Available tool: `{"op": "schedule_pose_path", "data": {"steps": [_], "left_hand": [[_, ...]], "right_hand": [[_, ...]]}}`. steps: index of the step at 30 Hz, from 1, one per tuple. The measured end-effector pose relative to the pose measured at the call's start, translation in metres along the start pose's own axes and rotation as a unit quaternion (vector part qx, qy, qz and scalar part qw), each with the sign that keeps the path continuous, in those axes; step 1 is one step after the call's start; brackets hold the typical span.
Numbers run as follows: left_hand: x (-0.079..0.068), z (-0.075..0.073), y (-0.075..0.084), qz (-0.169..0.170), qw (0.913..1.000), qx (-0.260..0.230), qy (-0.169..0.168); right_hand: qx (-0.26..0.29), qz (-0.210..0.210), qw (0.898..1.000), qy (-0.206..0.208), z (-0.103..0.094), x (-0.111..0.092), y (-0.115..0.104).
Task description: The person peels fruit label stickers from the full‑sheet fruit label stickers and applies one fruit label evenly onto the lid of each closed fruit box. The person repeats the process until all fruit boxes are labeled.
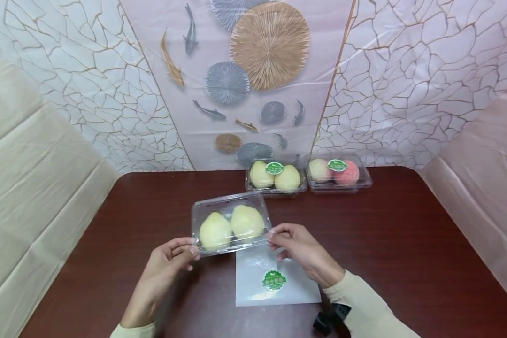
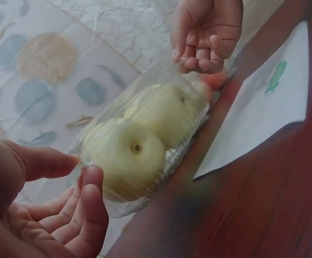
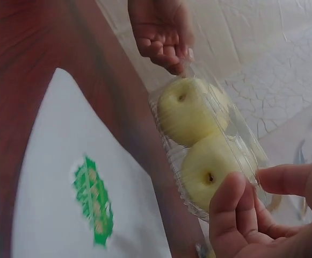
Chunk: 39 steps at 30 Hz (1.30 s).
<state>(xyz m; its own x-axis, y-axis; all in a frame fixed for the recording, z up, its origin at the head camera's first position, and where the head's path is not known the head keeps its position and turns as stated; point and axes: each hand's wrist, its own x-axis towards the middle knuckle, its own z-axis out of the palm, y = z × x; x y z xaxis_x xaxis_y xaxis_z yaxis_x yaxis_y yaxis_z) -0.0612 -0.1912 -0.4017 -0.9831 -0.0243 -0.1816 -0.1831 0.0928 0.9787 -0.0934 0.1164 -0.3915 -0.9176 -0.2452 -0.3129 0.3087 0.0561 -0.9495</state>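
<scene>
Box (image 1: 226,206): my left hand (image 1: 169,261) and right hand (image 1: 297,247), fingers curled, are pinching its ends, long axis running crosswise (right end higher in head view).

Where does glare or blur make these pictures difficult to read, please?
Head view: a bright glare patch on the white sheet, just below and left of its green label; left wrist view: looks hazy and soft, with that label smeared beyond reading; right wrist view: the label's print is also unreadable, and thin bright reflections streak the clear box.
</scene>
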Motion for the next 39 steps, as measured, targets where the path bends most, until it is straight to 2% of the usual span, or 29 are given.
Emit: {"op": "schedule_pose_path", "data": {"steps": [7,14,25,39], "left_hand": [[0.007,0.029,0.003,0.006,0.9999,-0.01,0.001],[0.014,0.05,0.001,0.013,0.9999,-0.004,0.002],[0.025,0.06,-0.005,0.022,0.9997,-0.004,0.007],[0.034,0.078,-0.007,0.036,0.9991,-0.019,-0.012]], "right_hand": [[0.001,0.006,0.999,0.036,-0.02,-0.012,0.006],[-0.006,0.001,0.998,0.067,-0.034,-0.014,0.012],[-0.019,-0.016,0.996,0.084,-0.038,-0.008,0.016],[-0.035,-0.018,0.991,0.125,-0.051,-0.009,0.02]]}}
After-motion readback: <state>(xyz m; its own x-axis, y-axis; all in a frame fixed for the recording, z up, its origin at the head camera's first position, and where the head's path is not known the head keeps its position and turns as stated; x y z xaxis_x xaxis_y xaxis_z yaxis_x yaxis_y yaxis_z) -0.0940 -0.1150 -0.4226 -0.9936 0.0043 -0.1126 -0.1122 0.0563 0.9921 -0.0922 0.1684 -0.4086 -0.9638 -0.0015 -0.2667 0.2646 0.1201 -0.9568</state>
